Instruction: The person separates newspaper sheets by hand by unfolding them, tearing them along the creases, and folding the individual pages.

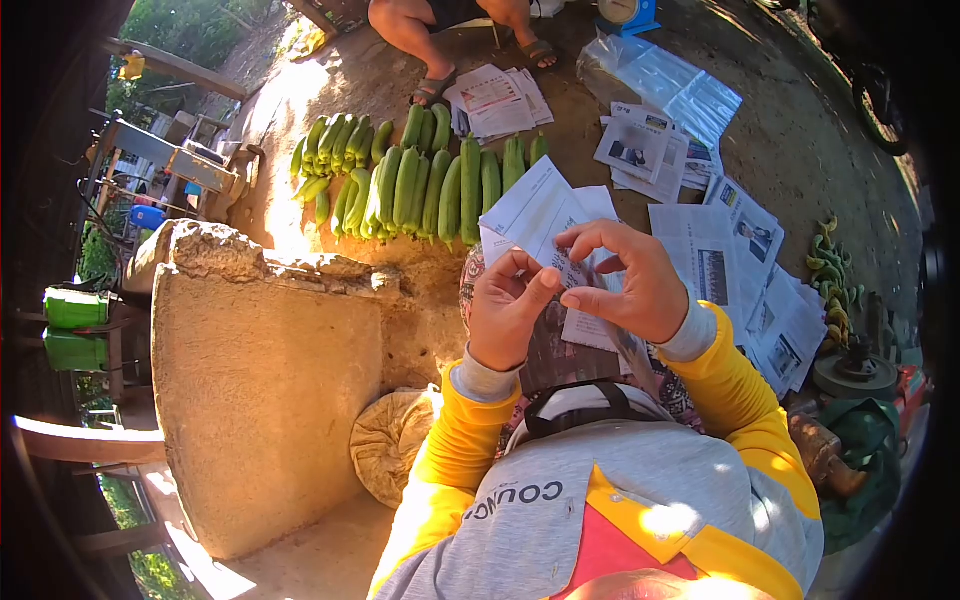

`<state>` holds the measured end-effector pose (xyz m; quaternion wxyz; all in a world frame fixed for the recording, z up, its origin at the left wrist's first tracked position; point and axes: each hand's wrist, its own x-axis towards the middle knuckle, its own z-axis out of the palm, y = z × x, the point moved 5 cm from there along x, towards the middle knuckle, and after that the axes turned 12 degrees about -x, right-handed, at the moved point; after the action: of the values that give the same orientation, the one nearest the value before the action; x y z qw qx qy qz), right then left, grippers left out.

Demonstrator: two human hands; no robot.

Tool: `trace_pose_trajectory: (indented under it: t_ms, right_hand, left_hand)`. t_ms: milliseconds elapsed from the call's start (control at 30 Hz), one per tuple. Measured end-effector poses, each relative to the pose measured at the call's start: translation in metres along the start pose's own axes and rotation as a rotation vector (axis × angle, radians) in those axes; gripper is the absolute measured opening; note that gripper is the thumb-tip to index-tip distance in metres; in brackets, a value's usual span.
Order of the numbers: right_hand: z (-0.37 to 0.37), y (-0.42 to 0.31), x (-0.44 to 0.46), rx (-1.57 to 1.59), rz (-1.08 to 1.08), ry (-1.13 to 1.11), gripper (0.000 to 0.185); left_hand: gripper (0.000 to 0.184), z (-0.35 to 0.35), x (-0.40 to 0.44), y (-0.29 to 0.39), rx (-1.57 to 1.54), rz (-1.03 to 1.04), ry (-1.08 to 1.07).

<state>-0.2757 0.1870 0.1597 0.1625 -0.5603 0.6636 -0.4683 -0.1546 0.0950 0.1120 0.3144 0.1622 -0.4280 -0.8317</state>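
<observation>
Beyond hands point(513, 312) | green gourds point(407, 190), partly hidden by paper sheets point(533, 208) | newspapers point(718, 262) right

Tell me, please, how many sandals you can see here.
2: one sandal at the picture's top centre, a second sandal to its right, both worn by another person; more may be hidden.

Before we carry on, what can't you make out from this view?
All in the head view:
- Paper: partly hidden by the left hand and right hand; grip unclear.
- Newspapers: small print too small to read.
- Co-worker: upper body cut off by the top edge.
- Scale: cut off by the top edge; reading unclear.
</observation>
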Motion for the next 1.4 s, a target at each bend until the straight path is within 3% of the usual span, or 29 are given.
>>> trace_pose_trajectory:
  t_ms: [300, 500, 1100, 1400]
  right_hand:
    - [-0.007, 0.006, -0.006, 0.033, 0.034, 0.02, 0.034]
    - [-0.008, 0.014, -0.009, 0.113, 0.062, -0.025, 0.032]
    - [-0.006, 0.023, 0.002, 0.122, 0.105, -0.049, 0.022]
    - [-0.007, 0.025, 0.008, 0.194, 0.145, -0.093, 0.024]
  left_hand:
    - [0.021, 0.007, 0.004, -0.006, 0.105, 0.004, -0.033]
    - [0.022, 0.008, 0.005, -0.007, -0.036, -0.087, 0.012]
    - [0.011, 0.007, 0.01, -0.001, 0.171, -0.021, 0.035]
    - [0.011, 0.007, 0.011, -0.005, 0.076, -0.073, -0.061]
